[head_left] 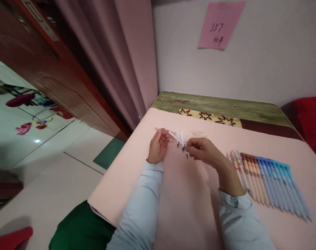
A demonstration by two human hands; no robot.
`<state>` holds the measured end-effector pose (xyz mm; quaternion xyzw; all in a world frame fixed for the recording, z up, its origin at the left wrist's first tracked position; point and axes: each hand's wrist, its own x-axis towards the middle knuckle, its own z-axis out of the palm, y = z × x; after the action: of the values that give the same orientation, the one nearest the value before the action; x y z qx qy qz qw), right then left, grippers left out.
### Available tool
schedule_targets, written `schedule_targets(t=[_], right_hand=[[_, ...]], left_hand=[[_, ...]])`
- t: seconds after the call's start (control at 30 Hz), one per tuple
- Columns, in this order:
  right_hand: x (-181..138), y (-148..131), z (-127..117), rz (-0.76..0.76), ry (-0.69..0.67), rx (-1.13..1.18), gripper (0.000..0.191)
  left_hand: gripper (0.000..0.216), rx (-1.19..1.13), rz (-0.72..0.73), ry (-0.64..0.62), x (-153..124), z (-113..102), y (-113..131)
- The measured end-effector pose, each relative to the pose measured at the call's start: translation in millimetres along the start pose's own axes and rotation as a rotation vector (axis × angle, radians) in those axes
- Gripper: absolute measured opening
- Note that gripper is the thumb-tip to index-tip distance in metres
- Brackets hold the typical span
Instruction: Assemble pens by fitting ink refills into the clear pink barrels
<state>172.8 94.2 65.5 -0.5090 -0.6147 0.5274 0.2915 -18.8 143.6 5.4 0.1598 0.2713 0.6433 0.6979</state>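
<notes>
My left hand (158, 145) is curled on the pink table (189, 194), its fingers closed round one end of a thin white pen refill (174, 136). My right hand (201, 150) is closed in a pinch at the other end of the same refill. A few more white refills (182, 139) with dark tips lie on the table between the hands. A clear wrapper (160, 131) lies just beyond my left hand.
A row of several pens (267, 180), pink, brown and blue, lies side by side to the right of my right arm. A pink note (220, 24) hangs on the wall. A red cloth (310, 119) sits at the far right, and the table's left edge drops to the floor.
</notes>
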Motion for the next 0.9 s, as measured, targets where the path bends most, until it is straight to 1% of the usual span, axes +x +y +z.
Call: schedule_targets(t=[0.2, 0.33, 0.43, 0.53, 0.67, 0.8, 0.87, 0.9], right_hand=[[0, -1, 0, 0.007, -0.045, 0.023, 0.015], [2, 1, 2, 0.021, -0.071, 0.008, 0.013], [2, 3, 1, 0.046, -0.073, 0.005, 0.014], [3, 5, 1, 0.063, -0.058, 0.03, 0.017], [6, 7, 6, 0.037, -0.044, 0.056, 0.021], [10, 9, 12, 0.011, -0.018, 0.063, 0.028], [10, 11, 8, 0.017, 0.014, 0.083, 0.034], [10, 13, 3, 0.019, 0.062, 0.089, 0.038]], left_hand=[[0.014, -0.012, -0.016, 0.041, 2, -2, -2], [0.014, 0.009, -0.013, 0.038, 2, -3, -2], [0.016, 0.05, -0.003, 0.002, 0, -4, -2], [0.021, 0.129, -0.001, -0.061, -3, -2, -2], [0.024, 0.235, -0.059, -0.109, -9, 6, -4], [0.02, 0.213, -0.057, -0.076, -9, 8, -6], [0.015, 0.145, -0.032, -0.039, -6, 6, -5], [0.012, 0.099, -0.02, -0.016, -5, 4, -4]])
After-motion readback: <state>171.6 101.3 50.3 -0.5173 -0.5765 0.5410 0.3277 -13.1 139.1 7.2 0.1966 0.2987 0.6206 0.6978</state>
